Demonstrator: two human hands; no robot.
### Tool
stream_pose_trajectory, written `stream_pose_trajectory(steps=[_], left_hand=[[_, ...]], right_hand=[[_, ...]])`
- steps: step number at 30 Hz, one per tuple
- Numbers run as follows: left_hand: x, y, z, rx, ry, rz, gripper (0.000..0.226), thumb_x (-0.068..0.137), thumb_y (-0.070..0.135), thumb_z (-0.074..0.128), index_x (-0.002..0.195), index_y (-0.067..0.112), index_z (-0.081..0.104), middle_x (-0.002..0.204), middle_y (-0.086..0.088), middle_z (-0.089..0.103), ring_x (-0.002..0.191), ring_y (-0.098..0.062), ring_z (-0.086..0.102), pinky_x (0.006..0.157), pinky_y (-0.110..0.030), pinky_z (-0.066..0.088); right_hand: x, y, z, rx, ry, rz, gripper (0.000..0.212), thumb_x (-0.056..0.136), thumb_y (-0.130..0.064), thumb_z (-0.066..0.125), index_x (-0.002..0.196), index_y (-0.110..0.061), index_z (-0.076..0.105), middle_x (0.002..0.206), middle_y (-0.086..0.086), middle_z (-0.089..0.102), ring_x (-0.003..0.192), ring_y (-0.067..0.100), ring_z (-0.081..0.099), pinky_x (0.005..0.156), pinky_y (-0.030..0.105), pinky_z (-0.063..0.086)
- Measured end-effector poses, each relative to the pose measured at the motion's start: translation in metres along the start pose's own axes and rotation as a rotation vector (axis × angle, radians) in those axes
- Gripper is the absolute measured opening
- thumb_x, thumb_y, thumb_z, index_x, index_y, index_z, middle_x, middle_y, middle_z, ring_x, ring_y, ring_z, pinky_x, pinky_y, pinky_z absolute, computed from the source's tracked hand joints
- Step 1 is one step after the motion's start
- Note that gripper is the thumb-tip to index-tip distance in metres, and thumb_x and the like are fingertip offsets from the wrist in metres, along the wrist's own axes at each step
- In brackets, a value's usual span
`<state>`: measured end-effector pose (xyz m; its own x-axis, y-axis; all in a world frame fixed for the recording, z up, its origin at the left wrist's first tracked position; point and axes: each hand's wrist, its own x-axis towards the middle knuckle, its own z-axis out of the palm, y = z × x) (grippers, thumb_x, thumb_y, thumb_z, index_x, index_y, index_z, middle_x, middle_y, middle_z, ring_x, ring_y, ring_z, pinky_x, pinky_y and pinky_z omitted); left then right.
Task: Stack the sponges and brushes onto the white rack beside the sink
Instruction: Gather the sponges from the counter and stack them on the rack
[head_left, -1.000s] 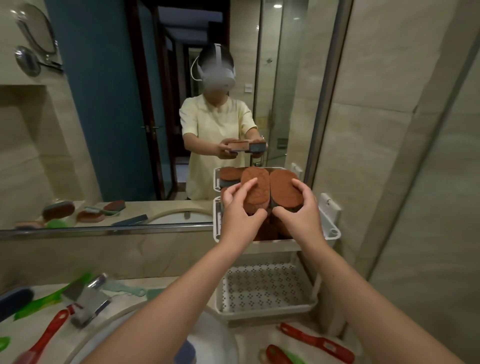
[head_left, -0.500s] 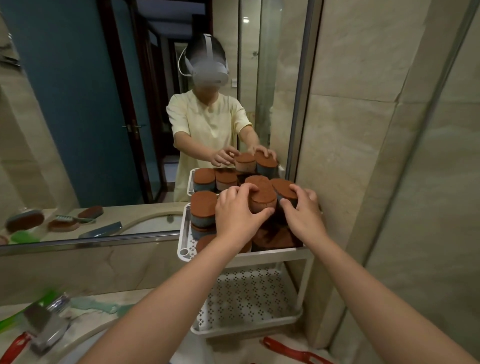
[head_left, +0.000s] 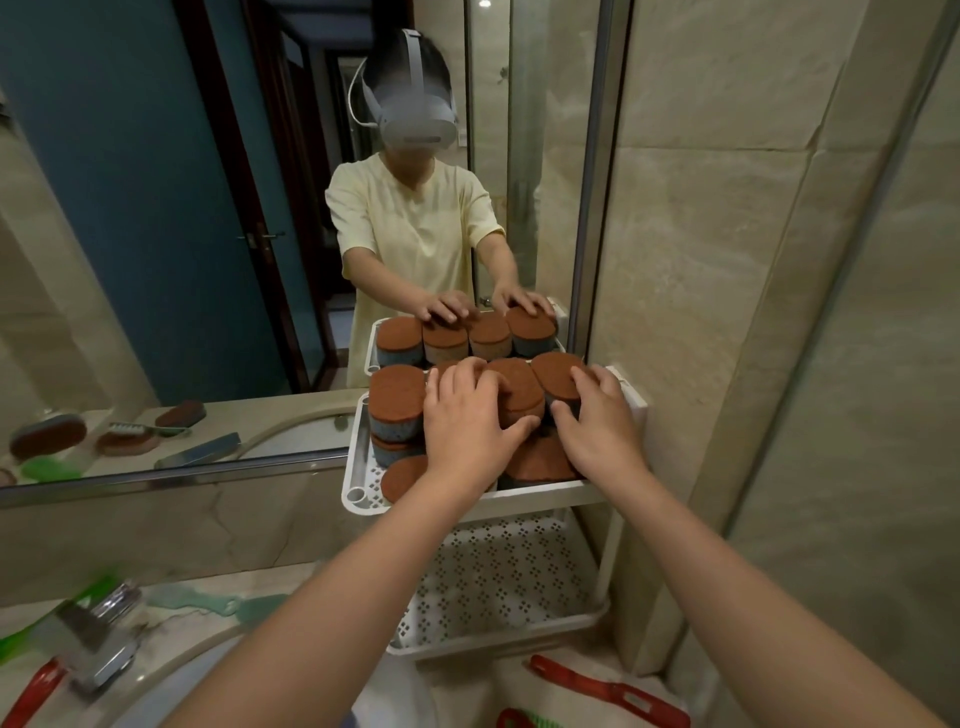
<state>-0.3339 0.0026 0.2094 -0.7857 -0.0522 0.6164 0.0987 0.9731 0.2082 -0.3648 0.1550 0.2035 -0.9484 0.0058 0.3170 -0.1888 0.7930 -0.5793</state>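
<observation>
Bottom edge first: the curved sink rim (head_left: 171, 675), with a chrome faucet (head_left: 98, 642) at left and a red handle (head_left: 28, 693) beside it. A pale green brush (head_left: 208, 603) lies on the stone counter behind the faucet. A red brush (head_left: 608, 688) lies on the counter at lower right, just in front of the rack's foot.

Both bare forearms reach up to the white rack (head_left: 540, 501), which stands right of the sink in the wall corner. Its lower tier (head_left: 498, 571) is perforated, and the upper tier holds the sponges.

The left hand (head_left: 465, 423) has its fingers curled over the middle sponge (head_left: 519, 389) with the thumb on its front side, gripping it. The right hand (head_left: 597, 423) has its fingers bent over the end sponge (head_left: 556, 371) with the thumb on the front, also gripping. The hands are side by side, thumbs near but not touching. Both sponges sit brown face up in the upper tier and touch each other; cannot tell if they are fully set down.

Left of them is a stack of sponges (head_left: 397, 400), brown over blue-grey. A flat sponge (head_left: 402, 478) lies at the tier front by the left wrist, and another brown one (head_left: 537, 460) sits below the right hand.

Behind, the mirror (head_left: 156, 234) shows the rack, the hands, a person in a pale yellow top and headset, a blue door, and more sponges and a brush on the counter at left. A beige tiled wall (head_left: 727, 234) fills the right
</observation>
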Motion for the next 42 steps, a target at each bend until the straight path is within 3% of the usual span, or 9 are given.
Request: stream_pose_trajectory(steps=[5, 8, 15, 19, 21, 24, 30, 39, 42], left_hand=[[0.000, 0.003, -0.003, 0.051, -0.035, 0.085, 0.040, 0.082, 0.055, 0.060, 0.114, 0.031, 0.058, 0.126, 0.009, 0.056, 0.129, -0.015, 0.041, 0.119, -0.049, 0.008], [0.000, 0.006, -0.007, 0.094, -0.057, 0.083, 0.039, 0.083, 0.054, 0.059, 0.116, 0.033, 0.060, 0.123, 0.011, 0.059, 0.127, -0.016, 0.042, 0.119, -0.051, 0.004], [-0.003, 0.004, -0.024, -0.011, -0.177, 0.035, 0.048, 0.086, 0.050, 0.058, 0.132, 0.035, 0.053, 0.144, 0.010, 0.047, 0.144, -0.019, 0.023, 0.119, -0.052, 0.000], [-0.017, -0.006, -0.038, -0.221, -0.099, -0.024, 0.047, 0.088, 0.042, 0.059, 0.133, 0.031, 0.051, 0.139, 0.011, 0.050, 0.137, -0.013, 0.034, 0.119, -0.043, 0.018], [-0.030, -0.013, -0.048, -0.394, 0.002, -0.102, 0.038, 0.088, 0.035, 0.059, 0.126, 0.032, 0.055, 0.130, 0.014, 0.054, 0.123, -0.008, 0.047, 0.105, -0.034, 0.039], [-0.051, -0.023, -0.065, -0.608, 0.151, -0.214, 0.029, 0.089, 0.023, 0.056, 0.115, 0.036, 0.056, 0.117, 0.021, 0.054, 0.104, 0.003, 0.054, 0.087, -0.025, 0.050], [-0.104, -0.068, -0.097, -0.681, 0.264, -0.429, 0.033, 0.088, 0.017, 0.054, 0.108, 0.043, 0.055, 0.108, 0.021, 0.057, 0.092, 0.007, 0.056, 0.072, -0.017, 0.049], [-0.200, -0.155, -0.141, -0.541, 0.321, -0.685, 0.048, 0.086, 0.019, 0.056, 0.103, 0.062, 0.045, 0.109, 0.027, 0.053, 0.094, 0.010, 0.053, 0.073, -0.018, 0.047], [-0.230, -0.185, -0.155, -0.501, 0.348, -0.788, 0.048, 0.086, 0.018, 0.057, 0.106, 0.060, 0.044, 0.110, 0.025, 0.055, 0.093, 0.006, 0.055, 0.073, -0.018, 0.046]], right_hand=[[-0.004, -0.003, 0.002, -0.162, 0.048, -0.069, 0.057, 0.098, -0.036, 0.041, 0.150, -0.013, 0.033, 0.160, 0.006, 0.021, 0.149, 0.020, 0.009, 0.119, 0.036, 0.013], [-0.007, -0.003, 0.001, -0.161, 0.075, -0.091, 0.054, 0.097, -0.033, 0.043, 0.147, -0.014, 0.039, 0.156, 0.004, 0.030, 0.146, 0.020, 0.020, 0.119, 0.039, 0.021], [-0.013, -0.008, -0.006, -0.106, 0.102, -0.157, 0.049, 0.095, -0.029, 0.046, 0.143, -0.019, 0.045, 0.154, -0.001, 0.037, 0.146, 0.018, 0.020, 0.119, 0.038, 0.018], [-0.030, -0.027, -0.008, 0.109, 0.173, -0.272, 0.044, 0.090, -0.019, 0.052, 0.133, -0.019, 0.055, 0.139, 0.000, 0.053, 0.136, 0.018, 0.037, 0.114, 0.038, 0.031], [-0.045, -0.041, -0.006, 0.252, 0.170, -0.342, 0.039, 0.088, -0.015, 0.053, 0.127, -0.020, 0.058, 0.130, -0.003, 0.057, 0.126, 0.014, 0.045, 0.105, 0.031, 0.038], [-0.067, -0.064, 0.000, 0.390, 0.153, -0.433, 0.035, 0.088, -0.011, 0.054, 0.122, -0.020, 0.059, 0.123, -0.007, 0.058, 0.121, 0.010, 0.049, 0.100, 0.026, 0.040], [-0.115, -0.117, 0.027, 0.545, 0.031, -0.575, 0.038, 0.084, -0.008, 0.054, 0.120, -0.018, 0.059, 0.118, -0.009, 0.056, 0.115, 0.008, 0.052, 0.098, 0.029, 0.044], [-0.181, -0.186, 0.102, 0.569, -0.304, -0.648, 0.042, 0.086, -0.010, 0.056, 0.126, -0.024, 0.055, 0.123, -0.011, 0.052, 0.117, 0.005, 0.049, 0.100, 0.035, 0.046], [-0.201, -0.211, 0.131, 0.570, -0.419, -0.659, 0.044, 0.085, -0.012, 0.056, 0.127, -0.024, 0.054, 0.123, -0.013, 0.051, 0.116, 0.005, 0.049, 0.100, 0.037, 0.046]])
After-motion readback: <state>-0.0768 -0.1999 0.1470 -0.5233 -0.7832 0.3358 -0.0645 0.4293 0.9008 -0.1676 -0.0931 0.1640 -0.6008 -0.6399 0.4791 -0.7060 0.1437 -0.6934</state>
